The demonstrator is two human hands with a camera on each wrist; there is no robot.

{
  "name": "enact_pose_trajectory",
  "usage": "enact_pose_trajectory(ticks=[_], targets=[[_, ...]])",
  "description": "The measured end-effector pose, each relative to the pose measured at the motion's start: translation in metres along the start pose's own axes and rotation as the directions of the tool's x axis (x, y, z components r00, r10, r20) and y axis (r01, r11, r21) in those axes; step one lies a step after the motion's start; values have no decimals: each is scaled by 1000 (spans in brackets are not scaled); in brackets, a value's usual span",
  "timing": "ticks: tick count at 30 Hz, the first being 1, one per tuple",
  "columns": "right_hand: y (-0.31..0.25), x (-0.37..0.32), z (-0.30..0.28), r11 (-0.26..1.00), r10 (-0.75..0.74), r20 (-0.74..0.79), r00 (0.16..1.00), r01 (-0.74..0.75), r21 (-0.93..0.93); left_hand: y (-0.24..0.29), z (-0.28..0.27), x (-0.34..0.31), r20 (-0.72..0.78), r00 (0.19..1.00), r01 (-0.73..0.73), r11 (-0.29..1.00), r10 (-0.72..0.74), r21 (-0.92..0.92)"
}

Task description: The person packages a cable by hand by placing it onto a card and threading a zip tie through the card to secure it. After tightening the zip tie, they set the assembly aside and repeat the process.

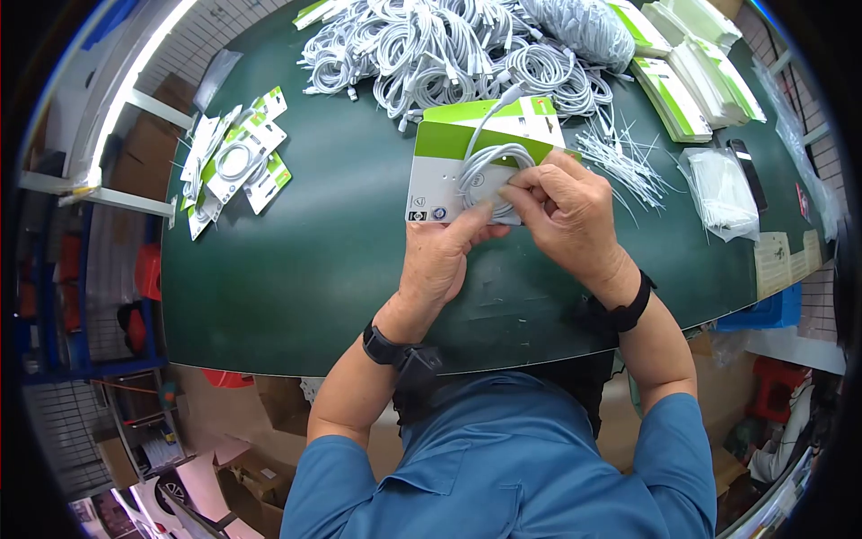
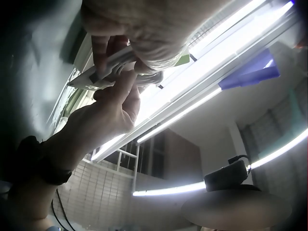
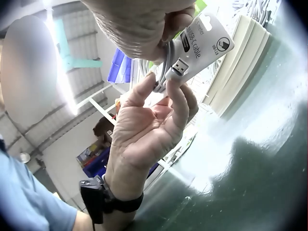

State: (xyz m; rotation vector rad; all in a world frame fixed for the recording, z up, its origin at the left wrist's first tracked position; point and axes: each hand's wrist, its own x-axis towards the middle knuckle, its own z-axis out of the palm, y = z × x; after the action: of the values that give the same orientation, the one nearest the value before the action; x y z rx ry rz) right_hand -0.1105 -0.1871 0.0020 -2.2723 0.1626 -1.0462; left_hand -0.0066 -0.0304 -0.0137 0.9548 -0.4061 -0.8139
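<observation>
A green and white card (image 1: 431,184) is held up over the table's middle, a coiled grey-white cable (image 1: 494,166) lying against its face. The left hand (image 1: 437,256) grips the card's lower edge, thumb on the coil. The right hand (image 1: 575,207) pinches the coil at its right side with thumb and fingers. In the right wrist view a USB plug (image 3: 180,67) lies beside the card (image 3: 204,48), near the left hand's (image 3: 149,130) fingertips. The left wrist view shows the right hand (image 2: 103,113) at the coil (image 2: 149,78).
Heaped cable coils (image 1: 431,54) cover the table's far side. Finished-looking carded cables (image 1: 238,162) lie at the left. Stacked cards (image 1: 673,94), loose white ties (image 1: 624,166), a bag of ties (image 1: 723,193) and a dark phone (image 1: 747,171) are at the right.
</observation>
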Motion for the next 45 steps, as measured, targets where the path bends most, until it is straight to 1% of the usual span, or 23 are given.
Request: enact_pose_trajectory(ticks=[3,7,10,13,16,18,20,22,25,26,28,31,34,38,39,40,41,42,43,44,45], targets=[[-1,-2,1,1000,18,24,1000,-18,24,1,2,1,-50,999,-9,1000,7,-28],[0,-2,-1,999,15,75,997,-18,41,-2,2,-2,-81,994,-61,994,69,93],[-2,-2,-2,1000,1,69,998,-1,-2,-1,5,-4,-103,990,-81,985,97,153],[-4,7,-12,975,-172,-54,984,162,-151,1,9,-5,-99,989,-85,973,108,214],[-7,14,-16,965,-196,-108,975,172,-198,-5,9,-9,-112,989,-69,973,95,220],[-1,12,-13,972,-181,-110,977,161,-170,-8,8,-9,-122,988,-66,978,91,199],[2,9,-12,977,-160,-104,982,142,-162,-6,10,-11,-108,987,-93,967,121,236],[5,8,-10,980,-108,-42,993,100,-173,-6,12,-12,-93,987,-101,964,127,248],[8,6,-13,998,-27,-18,999,26,-53,-8,9,-13,-111,983,-107,942,149,317],[10,6,-11,999,-32,-39,999,31,-35,-7,9,-13,-116,981,-112,947,153,302],[11,6,-11,1000,-2,-16,1000,1,-10,-7,9,-12,-133,979,-112,957,152,269],[6,9,-11,998,-32,-48,998,34,43,-10,7,-14,-156,976,-120,974,151,193],[2,7,-7,991,32,-31,999,-28,134,-14,0,-16,-193,970,-104,970,147,218],[2,9,-10,984,13,-24,1000,-8,178,-10,4,-17,-196,976,-53,980,92,194],[2,9,-10,980,37,-40,999,-28,199,-5,10,-16,-181,979,-56,980,91,189],[2,8,-11,971,95,-27,995,-86,225,-3,11,-14,-173,982,-33,976,72,217],[3,9,-10,966,88,-65,994,-70,248,-3,7,-14,-185,982,7,967,41,253],[6,8,-12,973,69,-60,996,-54,225,-4,2,-15,-185,982,9,972,35,233],[-1,9,-16,960,148,-29,989,-137,242,-1,1,-16,-163,985,-28,979,62,201],[12,5,-7,966,103,-67,992,-84,244,-1,-9,-16,-150,986,-36,980,66,196],[14,7,-4,960,50,-110,993,-18,278,5,-10,-17,-142,978,-121,967,155,224]])
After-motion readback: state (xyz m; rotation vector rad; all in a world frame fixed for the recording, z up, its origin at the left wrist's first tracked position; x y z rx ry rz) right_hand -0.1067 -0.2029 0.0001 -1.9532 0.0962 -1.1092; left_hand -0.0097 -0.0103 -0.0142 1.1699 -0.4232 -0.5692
